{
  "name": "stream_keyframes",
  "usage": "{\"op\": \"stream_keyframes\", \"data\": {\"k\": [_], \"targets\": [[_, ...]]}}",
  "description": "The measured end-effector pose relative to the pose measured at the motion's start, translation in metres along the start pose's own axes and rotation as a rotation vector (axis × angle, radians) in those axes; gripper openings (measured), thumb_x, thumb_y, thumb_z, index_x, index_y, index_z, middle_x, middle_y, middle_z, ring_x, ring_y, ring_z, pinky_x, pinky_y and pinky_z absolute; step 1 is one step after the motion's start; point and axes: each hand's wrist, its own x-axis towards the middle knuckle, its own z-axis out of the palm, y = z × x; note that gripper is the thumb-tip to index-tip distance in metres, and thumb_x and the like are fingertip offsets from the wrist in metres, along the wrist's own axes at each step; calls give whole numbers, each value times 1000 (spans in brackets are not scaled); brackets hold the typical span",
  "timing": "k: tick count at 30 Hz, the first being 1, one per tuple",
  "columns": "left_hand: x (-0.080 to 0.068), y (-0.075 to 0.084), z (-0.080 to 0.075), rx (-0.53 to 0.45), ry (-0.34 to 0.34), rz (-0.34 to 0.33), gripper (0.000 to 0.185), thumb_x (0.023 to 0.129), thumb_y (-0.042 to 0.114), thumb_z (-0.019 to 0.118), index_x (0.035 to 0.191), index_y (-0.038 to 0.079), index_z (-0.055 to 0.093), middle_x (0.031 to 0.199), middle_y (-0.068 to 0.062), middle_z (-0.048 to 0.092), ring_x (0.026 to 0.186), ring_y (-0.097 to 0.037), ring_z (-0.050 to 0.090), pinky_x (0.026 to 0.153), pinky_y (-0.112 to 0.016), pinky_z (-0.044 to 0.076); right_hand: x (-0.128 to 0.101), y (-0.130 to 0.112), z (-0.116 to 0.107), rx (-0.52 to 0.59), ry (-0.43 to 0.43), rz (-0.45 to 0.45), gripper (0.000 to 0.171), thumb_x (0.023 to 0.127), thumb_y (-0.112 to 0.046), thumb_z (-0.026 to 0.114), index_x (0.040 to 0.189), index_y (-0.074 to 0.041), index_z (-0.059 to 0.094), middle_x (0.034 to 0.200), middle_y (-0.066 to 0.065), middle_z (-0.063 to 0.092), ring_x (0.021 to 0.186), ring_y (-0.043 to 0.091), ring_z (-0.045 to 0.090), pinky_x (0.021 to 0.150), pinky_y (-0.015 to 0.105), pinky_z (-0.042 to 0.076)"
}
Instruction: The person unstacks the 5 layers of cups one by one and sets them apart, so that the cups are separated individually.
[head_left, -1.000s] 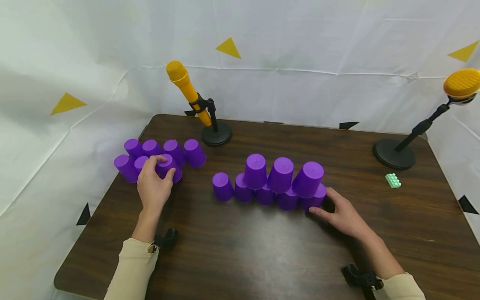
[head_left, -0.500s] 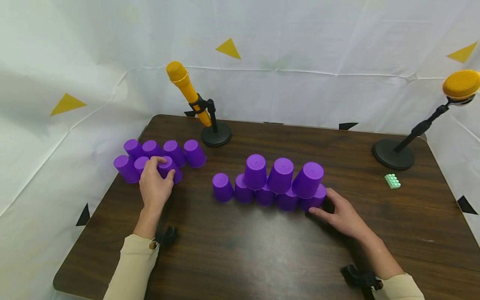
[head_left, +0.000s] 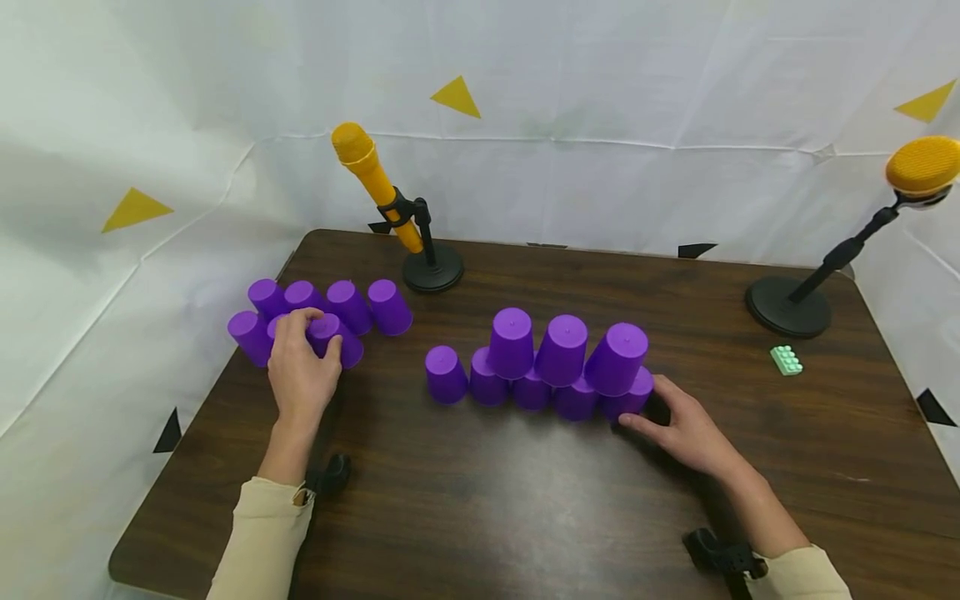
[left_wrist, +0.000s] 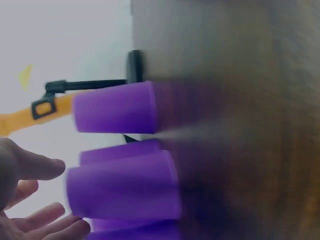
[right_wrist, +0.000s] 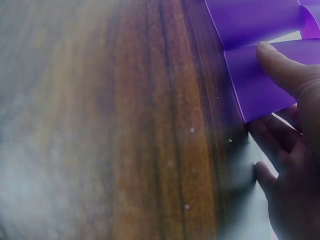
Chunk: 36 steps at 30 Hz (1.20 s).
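My left hand [head_left: 302,371] is at the front right cup [head_left: 341,342] of an upside-down purple group on the table's left. In the left wrist view, the thumb [left_wrist: 52,169] is apart from that cup, and fingertips [left_wrist: 75,231] lie near its edge. At mid-table stands a row of upturned cups with three more stacked on it, including the top right cup [head_left: 617,360]. My right hand [head_left: 686,429] holds the row's right end cup [head_left: 628,402] near its base. In the right wrist view, the thumb lies across the cup, with fingers partly hidden on its far side.
Behind the cups, a yellow microphone [head_left: 375,183] leans in a black stand. Another yellow microphone [head_left: 924,167] stands at the right on a round base [head_left: 787,307]. A mint toy brick [head_left: 786,360] lies on the wooden table [head_left: 495,517]. White sheeting [head_left: 615,100] hangs behind.
My left hand has shifted slightly left and towards me, and the top of the cup beside it has moved a little left. The right hand and the stacked cups keep their places.
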Motion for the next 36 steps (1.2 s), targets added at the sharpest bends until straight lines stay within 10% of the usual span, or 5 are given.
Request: {"op": "stream_keyframes", "data": {"k": [7, 18, 36], "targets": [[4, 53, -6, -133, 23, 170, 36, 81, 7, 78, 114, 6, 62, 122, -12, 60, 111, -30, 58, 82, -49, 53, -1, -2, -2, -6, 0, 12, 53, 87, -29, 77, 130, -7, 55, 121, 14, 61, 119, 36, 53, 99, 58, 39], [-32, 154, 29, -515, -339, 371, 45, 86, 16, 76, 127, 12, 58, 136, -4, 53, 117, -19, 55, 86, -42, 55, 0, -1, -2, 4, 0, 11, 54, 86, -30, 77, 131, -8, 55, 122, 13, 61, 119, 35, 54, 98, 58, 40], [-44, 173, 59, -599, -381, 315, 39, 83, 6, 78, 117, 12, 60, 127, -5, 57, 111, -16, 58, 87, -33, 53, -1, 0, -2, -4, -17, 37, 55, 87, -33, 76, 132, -9, 55, 124, 14, 60, 121, 35, 53, 100, 59, 39]]}}
